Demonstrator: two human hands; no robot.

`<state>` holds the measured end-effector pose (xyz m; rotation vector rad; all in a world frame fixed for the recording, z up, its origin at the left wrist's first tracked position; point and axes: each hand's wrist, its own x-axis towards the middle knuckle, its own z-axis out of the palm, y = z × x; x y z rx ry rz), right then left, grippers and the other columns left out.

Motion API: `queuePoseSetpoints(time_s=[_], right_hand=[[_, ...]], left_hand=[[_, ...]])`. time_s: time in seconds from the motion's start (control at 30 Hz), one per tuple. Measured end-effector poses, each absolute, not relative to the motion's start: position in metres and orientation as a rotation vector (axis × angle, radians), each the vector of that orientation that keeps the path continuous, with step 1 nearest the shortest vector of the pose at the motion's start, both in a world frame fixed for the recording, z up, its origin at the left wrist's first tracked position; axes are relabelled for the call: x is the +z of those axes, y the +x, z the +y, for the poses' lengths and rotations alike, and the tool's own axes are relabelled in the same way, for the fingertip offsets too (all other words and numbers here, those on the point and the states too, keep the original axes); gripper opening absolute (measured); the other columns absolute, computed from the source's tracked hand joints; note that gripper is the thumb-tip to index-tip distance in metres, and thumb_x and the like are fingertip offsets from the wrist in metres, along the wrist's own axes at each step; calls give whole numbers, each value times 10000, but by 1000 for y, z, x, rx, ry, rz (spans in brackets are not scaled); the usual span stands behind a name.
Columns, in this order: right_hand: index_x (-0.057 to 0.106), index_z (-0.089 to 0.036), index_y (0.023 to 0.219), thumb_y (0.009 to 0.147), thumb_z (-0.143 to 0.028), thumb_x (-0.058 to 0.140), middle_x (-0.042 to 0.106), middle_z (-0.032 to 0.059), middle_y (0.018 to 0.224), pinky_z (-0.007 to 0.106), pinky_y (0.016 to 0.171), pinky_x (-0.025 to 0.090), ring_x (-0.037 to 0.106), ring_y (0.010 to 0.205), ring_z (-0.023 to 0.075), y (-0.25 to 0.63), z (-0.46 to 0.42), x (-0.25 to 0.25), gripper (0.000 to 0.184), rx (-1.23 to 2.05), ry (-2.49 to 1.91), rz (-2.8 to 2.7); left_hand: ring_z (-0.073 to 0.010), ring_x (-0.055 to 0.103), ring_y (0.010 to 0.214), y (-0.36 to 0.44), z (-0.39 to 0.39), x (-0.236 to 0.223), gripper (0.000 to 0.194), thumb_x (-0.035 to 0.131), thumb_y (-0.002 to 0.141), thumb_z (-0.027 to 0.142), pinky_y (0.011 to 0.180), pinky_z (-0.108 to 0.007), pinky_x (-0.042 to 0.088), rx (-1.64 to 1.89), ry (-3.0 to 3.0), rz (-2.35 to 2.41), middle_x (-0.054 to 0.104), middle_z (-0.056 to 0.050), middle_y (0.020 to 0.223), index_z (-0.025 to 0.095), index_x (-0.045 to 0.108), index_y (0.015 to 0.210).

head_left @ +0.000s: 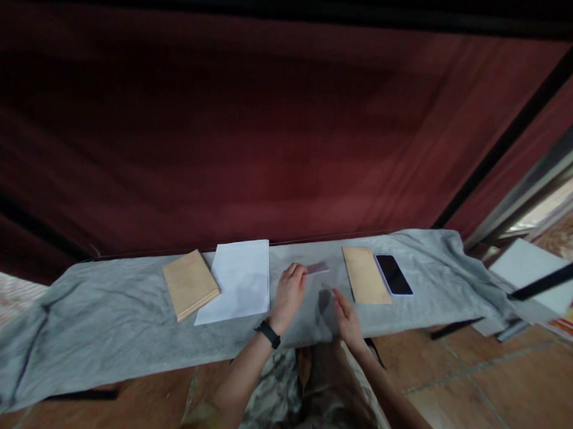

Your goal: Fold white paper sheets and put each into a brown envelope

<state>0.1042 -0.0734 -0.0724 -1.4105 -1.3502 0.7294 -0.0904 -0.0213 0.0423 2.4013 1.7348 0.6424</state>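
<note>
My left hand (pixel 292 290), with a dark watch (pixel 268 334) on its wrist, is closed on a thin flat pinkish strip (pixel 317 268) that points to the right above the cloth. What the strip is made of is too blurred to tell. Lower and to the right, my right hand (pixel 348 320) has its fingers drawn together, pointing up and left. Anything in its fingertips is too faint to make out. A dark patch, perhaps a shadow, lies beside those fingertips. Nearest to the right hand is a tan envelope-like sheet (pixel 366 275) lying flat.
A grey cloth (pixel 130 338) covers the long narrow table. On it lie a stack of tan envelope-like sheets (pixel 190 283), white paper (pixel 244 277) partly under that stack, and a phone (pixel 394 275) at right. A dark red panel (pixel 282 138) rises behind; tiled floor (pixel 448 372) shows below.
</note>
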Motion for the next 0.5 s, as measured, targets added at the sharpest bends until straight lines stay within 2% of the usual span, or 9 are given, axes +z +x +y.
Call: queuePoseSetpoints(time_s=[0.13,0.27,0.37,0.5], right_hand=[[638,-137,1334,967,-598,380,687,168,1302,478,1047,495,649,1196,295,113,-69,-73,644,739,-1431,-1258],[653,-168,1315,930,-590,431,704,142,1276,457,1034,503,652,1173,277,109,-69,-80,613,714,-1437,-1276],[646,-167,1325,925,-509,446,704,145,1272,483,1032,503,653,1168,281,103,-65,-83,563,678,-1443,-1363],[633,-171,1341,951,-392,401,652,143,1363,487,1084,466,586,1284,272,99,-58,-80,505,591,-1431,-1495]], left_hand=[[-191,525,1234,-97,-52,28,298,492,908,15,1055,-342,435,605,2511,1574,613,-30,1226,236,624,1058],[-212,615,1028,-99,-87,-1,279,507,880,-7,987,-378,479,452,2600,1493,665,-36,1032,217,648,968],[-227,612,1056,-93,-99,-12,286,507,896,19,1002,-399,468,368,2652,1465,671,-58,1064,221,651,1036],[-244,586,1141,-80,-98,-15,310,476,927,48,1026,-426,451,312,2675,1503,663,-76,1140,228,630,1127]])
